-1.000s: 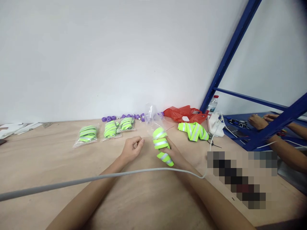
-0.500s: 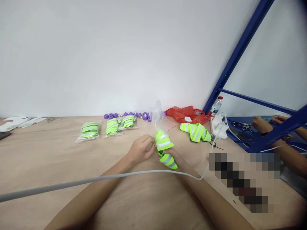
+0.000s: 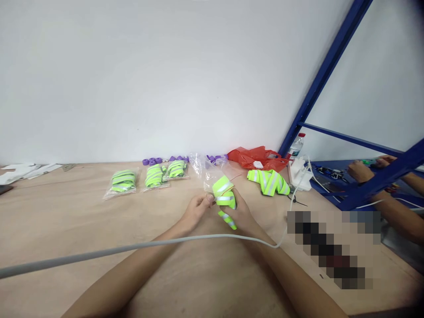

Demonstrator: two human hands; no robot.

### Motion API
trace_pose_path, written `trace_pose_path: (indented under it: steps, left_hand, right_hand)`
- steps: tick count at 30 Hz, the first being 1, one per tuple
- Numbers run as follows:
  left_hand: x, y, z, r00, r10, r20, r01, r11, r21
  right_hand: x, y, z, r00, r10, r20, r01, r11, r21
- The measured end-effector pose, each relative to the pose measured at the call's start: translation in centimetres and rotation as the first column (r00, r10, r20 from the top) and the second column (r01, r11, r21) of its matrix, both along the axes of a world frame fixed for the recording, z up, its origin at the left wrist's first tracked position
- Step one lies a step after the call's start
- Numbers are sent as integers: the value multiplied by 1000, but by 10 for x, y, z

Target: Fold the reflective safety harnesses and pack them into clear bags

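Observation:
My right hand (image 3: 241,213) grips a folded neon-green strap with silver reflective stripes (image 3: 224,197) over the wooden table (image 3: 66,221). My left hand (image 3: 198,208) pinches the lower edge of a clear plastic bag (image 3: 204,170) right beside the strap. The bag stretches up and away from my fingers toward the wall. Both hands are closed and touch each other near the strap.
Three bagged green straps (image 3: 123,181) lie in a row at the back left, with purple pieces (image 3: 155,160) behind. A loose green strap (image 3: 270,181), a red bag (image 3: 256,157) and a bottle (image 3: 295,144) are right. Another person's hands (image 3: 361,171) work by the blue rack (image 3: 318,88). A grey cable (image 3: 132,248) crosses my arms.
My left hand moved right from the table to the strap and took hold of the clear bag's edge. The bag swung from upright to lying toward the left.

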State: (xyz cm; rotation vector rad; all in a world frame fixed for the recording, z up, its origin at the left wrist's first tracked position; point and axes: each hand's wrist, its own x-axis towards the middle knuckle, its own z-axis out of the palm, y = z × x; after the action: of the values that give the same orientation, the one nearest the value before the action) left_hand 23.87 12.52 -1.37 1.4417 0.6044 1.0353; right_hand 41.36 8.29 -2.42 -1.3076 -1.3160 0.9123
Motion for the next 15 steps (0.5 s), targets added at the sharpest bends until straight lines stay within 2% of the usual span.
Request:
trace_pose_path:
  steps: [2,4,7,9,11,15]
  left_hand:
    - [10,1,-4,998,25,55,-19,994,-106]
    - [17,0,-6,994,44,102,-23,979,-201]
    - [22,-4,-3,985,51,168,5,948,-317]
    - [22,-7,0,977,49,206,33,925,-379]
    - [21,-8,0,975,52,214,38,917,-397]
    - [19,-8,-6,984,97,153,-40,940,-339]
  right_hand:
    - [0,0,2,998,-18,57,17,1000,17]
    - [0,-2,5,980,-54,190,46,998,48]
    - [-3,-6,8,874,-113,473,74,992,101]
    - [-5,-8,8,803,-137,581,77,989,126]
    - [-7,-8,6,762,-161,627,84,985,151]
    - [-8,-8,4,719,-192,668,97,979,177]
